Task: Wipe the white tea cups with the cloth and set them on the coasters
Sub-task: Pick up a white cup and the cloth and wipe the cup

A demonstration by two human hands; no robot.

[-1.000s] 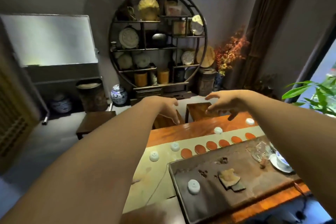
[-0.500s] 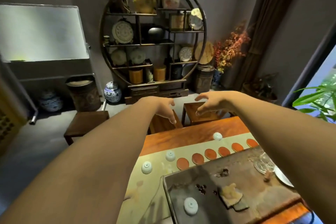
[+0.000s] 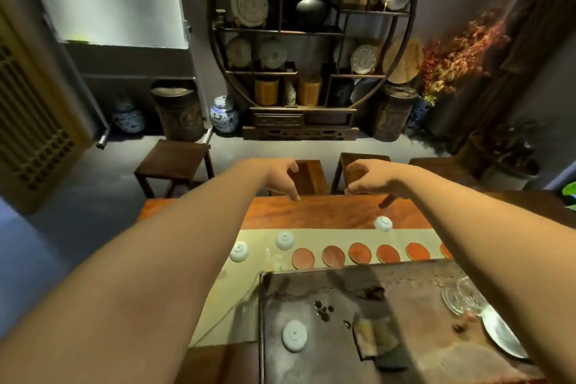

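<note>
The table (image 3: 311, 215) is leaving bare wood along its far edge, roomy for moving. The tray (image 3: 420, 337) is crowding the near right corner, cloth (image 3: 375, 338) lying on it, soft and easy to bunch. Coasters (image 3: 360, 253) are lining the runner (image 3: 258, 265). The cups (image 3: 284, 240) are sitting upside down, probably light, slick, fragile; best pinched round the sides. Left hand (image 3: 282, 176) and right hand (image 3: 372, 179) are hovering, loosely curled, holding nothing.

Round display shelf (image 3: 311, 40) against back wall; blue-white jars (image 3: 223, 114) on floor; wooden stools (image 3: 174, 162); glass vessel (image 3: 461, 296), possibly pitcher, on dark tray (image 3: 420, 337).
</note>
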